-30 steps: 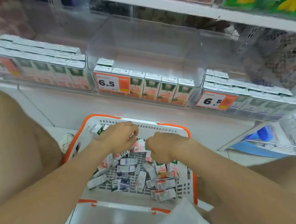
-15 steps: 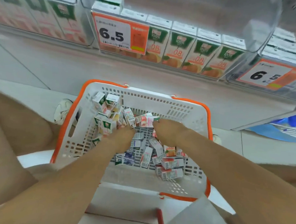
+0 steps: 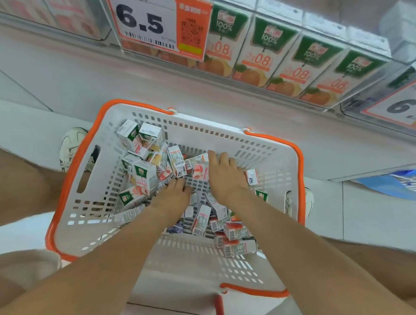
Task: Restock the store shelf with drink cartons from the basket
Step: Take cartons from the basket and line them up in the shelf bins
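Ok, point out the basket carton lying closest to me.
The pink-and-white carton on its side, lowest of the right-side cluster, beside the basket's near wall; all others lie further in.

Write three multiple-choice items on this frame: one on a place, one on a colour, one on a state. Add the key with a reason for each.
1. Where are the left hand and right hand?
A. On the shelf
B. Inside the basket
C. On the price tag

2. What colour is the basket's rim?
A. Blue
B. Green
C. Orange

3. How do the right hand's fingers lie?
A. Straight, on loose cartons
B. Curled into an empty fist
C. Pinching the price tag

Key:
1 B: both hands are down among the cartons.
2 C: an orange band runs round the white walls.
3 A: the fingers stretch flat over the pile.
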The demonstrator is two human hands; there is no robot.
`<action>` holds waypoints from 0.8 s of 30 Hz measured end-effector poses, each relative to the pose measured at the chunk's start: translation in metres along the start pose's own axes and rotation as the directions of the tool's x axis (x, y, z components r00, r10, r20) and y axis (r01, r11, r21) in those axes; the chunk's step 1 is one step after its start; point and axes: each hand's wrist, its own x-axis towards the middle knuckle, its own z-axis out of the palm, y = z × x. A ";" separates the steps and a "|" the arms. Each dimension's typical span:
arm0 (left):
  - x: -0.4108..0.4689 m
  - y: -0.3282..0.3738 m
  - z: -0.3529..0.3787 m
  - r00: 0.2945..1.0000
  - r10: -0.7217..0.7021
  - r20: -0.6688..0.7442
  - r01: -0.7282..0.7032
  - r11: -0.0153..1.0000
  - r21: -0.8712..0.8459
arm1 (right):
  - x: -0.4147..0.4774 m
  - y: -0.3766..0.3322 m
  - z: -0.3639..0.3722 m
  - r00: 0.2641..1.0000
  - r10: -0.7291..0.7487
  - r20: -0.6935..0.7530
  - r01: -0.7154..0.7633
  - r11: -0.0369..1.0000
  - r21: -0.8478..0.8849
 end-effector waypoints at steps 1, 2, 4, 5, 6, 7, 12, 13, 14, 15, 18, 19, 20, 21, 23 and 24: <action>0.000 -0.001 0.000 1.000 -0.008 -0.016 0.008 1.000 -0.010 | 0.002 -0.001 0.003 1.000 0.019 0.008 -0.019 1.000 -0.023; 0.001 -0.001 0.000 0.999 -0.011 -0.040 0.010 1.000 -0.012 | 0.004 -0.001 0.005 0.999 0.033 0.021 -0.032 0.998 -0.047; -0.001 0.000 -0.002 0.999 -0.015 -0.049 0.014 1.000 -0.021 | 0.004 -0.002 0.009 0.998 0.030 0.046 -0.026 0.996 -0.084; -0.003 0.001 -0.005 0.999 -0.021 -0.026 0.019 0.999 -0.050 | 0.003 -0.002 0.010 0.999 0.009 0.049 -0.005 0.996 -0.084; -0.003 0.002 -0.007 1.000 -0.025 -0.002 0.025 0.996 -0.086 | 0.003 -0.001 0.010 0.999 -0.016 0.032 0.018 0.998 -0.067; -0.004 0.002 -0.011 1.000 -0.028 0.014 0.029 0.993 -0.113 | 0.004 0.000 0.008 0.999 -0.036 0.002 0.036 0.999 -0.035; -0.015 -0.002 -0.026 0.999 -0.040 -0.019 0.036 0.984 -0.172 | 0.007 0.011 -0.001 0.988 -0.139 0.062 0.129 0.982 0.138; -0.020 -0.005 -0.027 0.998 -0.045 -0.039 0.037 0.982 -0.187 | 0.006 0.012 -0.002 0.983 -0.158 0.092 0.143 0.979 0.147; -0.024 -0.008 -0.026 0.997 -0.055 -0.058 0.042 0.977 -0.208 | 0.004 0.011 -0.001 0.978 -0.170 0.118 0.152 0.977 0.151; -0.029 -0.011 -0.025 0.995 -0.068 -0.075 0.049 0.972 -0.229 | 0.002 0.009 0.000 0.973 -0.184 0.138 0.162 0.975 0.152; -0.040 -0.022 -0.023 0.990 -0.115 -0.077 0.086 0.948 -0.307 | -0.003 0.001 0.006 0.956 -0.242 0.165 0.235 0.970 0.060; -0.044 -0.026 -0.024 0.988 -0.143 -0.062 0.112 0.928 -0.354 | -0.004 -0.002 0.008 0.953 -0.257 0.159 0.263 0.965 -0.017; -0.047 -0.030 -0.026 0.982 -0.180 -0.048 0.143 0.892 -0.428 | -0.005 -0.005 0.011 0.953 -0.266 0.143 0.279 0.956 -0.086; -0.049 -0.034 -0.027 0.974 -0.224 -0.029 0.175 0.830 -0.529 | -0.006 -0.009 0.014 0.957 -0.264 0.118 0.279 0.951 -0.136; -0.052 -0.040 -0.031 0.956 -0.293 -0.005 0.191 0.636 -0.748 | -0.008 -0.016 0.019 0.966 -0.244 0.089 0.257 0.946 -0.197; -0.052 -0.043 -0.033 0.950 -0.312 0.003 0.180 0.538 -0.824 | -0.008 -0.021 0.021 0.965 -0.251 0.076 0.261 0.943 -0.208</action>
